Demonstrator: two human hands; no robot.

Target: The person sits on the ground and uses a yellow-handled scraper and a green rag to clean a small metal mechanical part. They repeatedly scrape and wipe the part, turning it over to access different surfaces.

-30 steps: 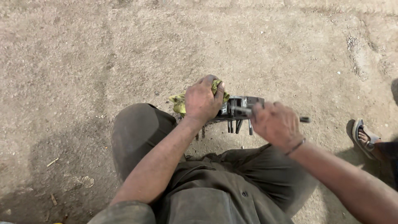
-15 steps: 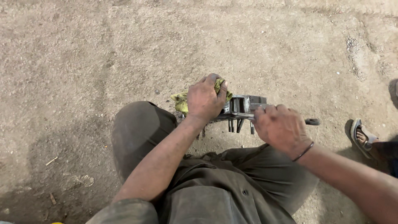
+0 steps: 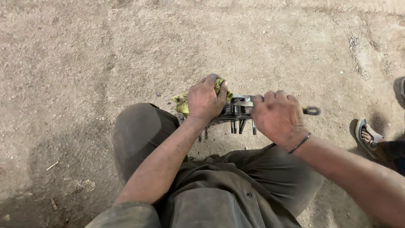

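The metal engine part [image 3: 236, 110], a dark grey block with several thin studs pointing down from its underside, sits on the dirt ground [image 3: 105, 55] just in front of the person's bent knees, and everything else is placed around it. On its left end rests the left hand [image 3: 205, 99], fingers curled and pressed down over a yellow-green rag [image 3: 182, 102] that is bunched between the palm and the metal; a corner of the rag sticks out to the left of the part and another scrap shows above the knuckles. At the part's right end the right hand [image 3: 276, 118] is closed in a fist around the shaft of a wrench [image 3: 311, 111], whose ring end pokes out to the right beyond the fingers while the other end meets the top of the part. A thin dark bangle [image 3: 300, 143] circles the right wrist. Below the part lie the person's grey trousers [image 3: 219, 190], the left knee raised beside it. Well to the right of the part, at the frame edge, another person's sandalled foot [image 3: 368, 137] rests on the ground.
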